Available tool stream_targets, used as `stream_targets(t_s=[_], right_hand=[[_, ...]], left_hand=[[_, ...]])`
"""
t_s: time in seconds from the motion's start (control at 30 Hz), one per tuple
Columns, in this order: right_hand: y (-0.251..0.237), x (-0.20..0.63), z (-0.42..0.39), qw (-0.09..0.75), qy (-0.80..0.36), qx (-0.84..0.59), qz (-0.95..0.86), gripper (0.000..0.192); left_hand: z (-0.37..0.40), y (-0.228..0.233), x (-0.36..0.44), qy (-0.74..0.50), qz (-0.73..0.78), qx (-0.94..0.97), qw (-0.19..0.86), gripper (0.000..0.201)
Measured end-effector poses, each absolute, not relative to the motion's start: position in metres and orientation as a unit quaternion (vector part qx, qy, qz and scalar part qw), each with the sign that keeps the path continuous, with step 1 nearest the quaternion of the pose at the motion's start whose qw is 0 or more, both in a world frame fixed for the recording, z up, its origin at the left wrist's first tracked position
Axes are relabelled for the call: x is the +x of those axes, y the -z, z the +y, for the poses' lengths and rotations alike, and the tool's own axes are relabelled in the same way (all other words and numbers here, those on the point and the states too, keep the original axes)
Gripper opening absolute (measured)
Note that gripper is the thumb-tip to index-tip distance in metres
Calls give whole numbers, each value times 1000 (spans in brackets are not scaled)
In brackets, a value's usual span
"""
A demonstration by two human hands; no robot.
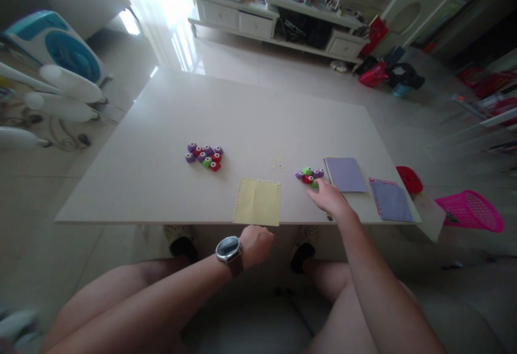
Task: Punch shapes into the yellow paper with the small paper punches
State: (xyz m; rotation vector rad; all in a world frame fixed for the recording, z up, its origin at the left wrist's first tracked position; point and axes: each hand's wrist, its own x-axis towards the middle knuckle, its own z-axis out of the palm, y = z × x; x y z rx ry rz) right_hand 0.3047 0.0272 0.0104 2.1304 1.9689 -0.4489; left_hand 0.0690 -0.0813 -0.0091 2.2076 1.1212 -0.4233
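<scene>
Head view: right hand (329, 199) is at the near side of the small cluster of coloured punches (307, 179), right of centre on the tabletop (234, 111). Right thumb stands apart from the other fingers, which reach to the nearest green punch (314, 185); can't tell if they're pinching it. Left hand (256, 243) is at the near edge of the yellow sheet (258, 203), fingers curled under; can't tell if it touches paper.

Handling, my read: punches look like hard plastic, so light, rigid, maybe a bit slick. Grip by the body sides, thumb opposite index, off the white top (probably the press button). They sit packed, so neighbours may get nudged. Sheet should be light, floppy, easy to crease or tear; lift by a plain edge, clear of the notched border. Paper bits (277, 159) beyond it would scatter easily.

Larger punch cluster (203, 157) sits to the left, well apart.

Containers: pink basket (470, 211) off the tabletop's right end, something dark inside, not identifiable. White cabinet (254, 24) at the far side: drawers closed, contents hidden.
</scene>
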Motion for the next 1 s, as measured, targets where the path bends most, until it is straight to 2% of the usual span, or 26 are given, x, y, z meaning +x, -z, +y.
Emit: stream_targets(t_s=[0.2,0.47,0.73,1.0], right_hand=[[-17,298,27,140,140,730,654,46],[-16,301,29,138,133,720,667,48],[-15,305,30,123,151,708,679,36],[1,318,29,116,158,688,699,33]], left_hand=[[-82,6,69,155,427,833,316,21],[-82,0,70,153,428,830,323,20],[-83,3,72,168,419,834,317,20],[-84,7,73,163,418,834,320,22]])
